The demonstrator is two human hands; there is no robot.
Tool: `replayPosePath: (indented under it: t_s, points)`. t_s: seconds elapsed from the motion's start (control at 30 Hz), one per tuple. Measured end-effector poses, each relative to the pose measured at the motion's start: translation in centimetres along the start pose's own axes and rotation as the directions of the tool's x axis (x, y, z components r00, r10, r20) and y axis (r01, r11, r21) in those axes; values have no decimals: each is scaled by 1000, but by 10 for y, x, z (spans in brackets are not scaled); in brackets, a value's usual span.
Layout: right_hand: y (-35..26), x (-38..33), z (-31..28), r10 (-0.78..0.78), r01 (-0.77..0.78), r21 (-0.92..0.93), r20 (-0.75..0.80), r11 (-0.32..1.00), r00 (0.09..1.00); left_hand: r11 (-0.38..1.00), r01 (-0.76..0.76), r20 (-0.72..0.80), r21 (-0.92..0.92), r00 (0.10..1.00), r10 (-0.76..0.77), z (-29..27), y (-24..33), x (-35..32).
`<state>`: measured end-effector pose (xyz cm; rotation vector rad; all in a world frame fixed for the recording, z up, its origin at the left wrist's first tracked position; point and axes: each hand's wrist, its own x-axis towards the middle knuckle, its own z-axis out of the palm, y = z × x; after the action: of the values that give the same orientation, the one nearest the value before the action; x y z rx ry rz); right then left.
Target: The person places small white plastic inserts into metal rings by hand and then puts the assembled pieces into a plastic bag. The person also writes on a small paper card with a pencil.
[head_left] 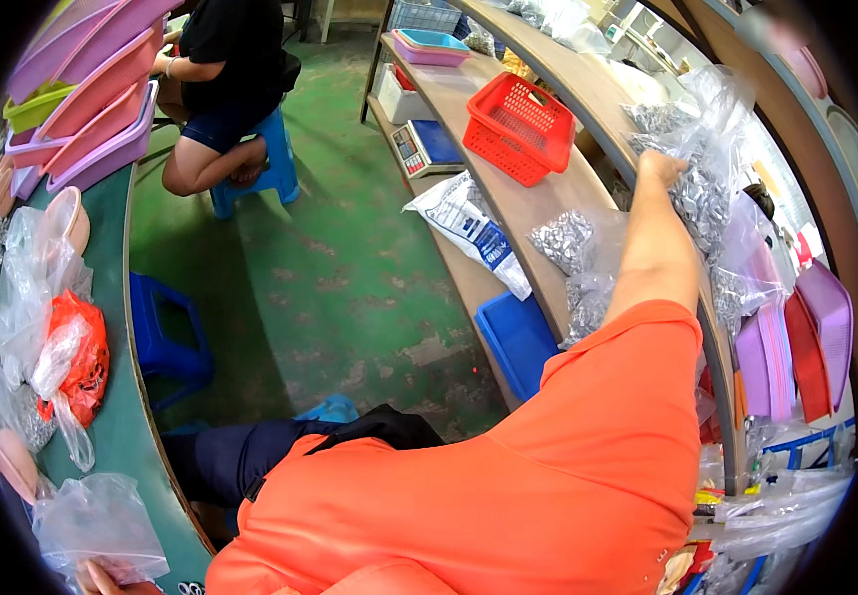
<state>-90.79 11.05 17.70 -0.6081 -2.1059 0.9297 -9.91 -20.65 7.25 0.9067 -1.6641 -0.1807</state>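
My right arm reaches out to the upper shelf at the right. My right hand (659,169) is closed at the side of a clear plastic bag of small silvery metal parts (699,203); some of its fingers are hidden. At the lower left, my left hand (104,581) shows only partly, at the picture's edge. Its fingers are closed on the edge of a clear plastic bag (102,526), which looks flat, over the green table (156,476). A few small metal rings (191,588) lie beside that hand.
Stacked plastic baskets (102,109), clear bags and an orange-red bag (77,347) crowd the table. Shelves hold a red basket (520,129), a scale (429,149), a white sack (474,233) and a blue tray (516,342). A person (236,79) sits on a blue stool (275,164).
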Motion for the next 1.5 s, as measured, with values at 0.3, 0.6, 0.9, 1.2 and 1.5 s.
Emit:
replayPosePath:
  t_s: [0.3,0.6,0.9,1.2,1.5]
  points:
    - [-116,-259,26,-912,831,542,-266,127,313,885,463,-118,-58,877,-466,-20,20,-15]
    - [-103,-583,-258,-362,-536,331,-931,-777,-50,724,636,32,-267,757,-653,-18,61,-27]
    - [-84,-642,-340,10,-783,209,-964,-586,-265,617,726,-59,-305,632,-773,-68,87,-61]
    - [-110,-641,-351,-96,-740,422,-893,-525,-441,973,144,96,182,982,-164,-75,76,-39]
    - [-114,-651,-361,274,-747,491,-720,-448,-638,863,166,368,478,854,-368,-89,73,-94]
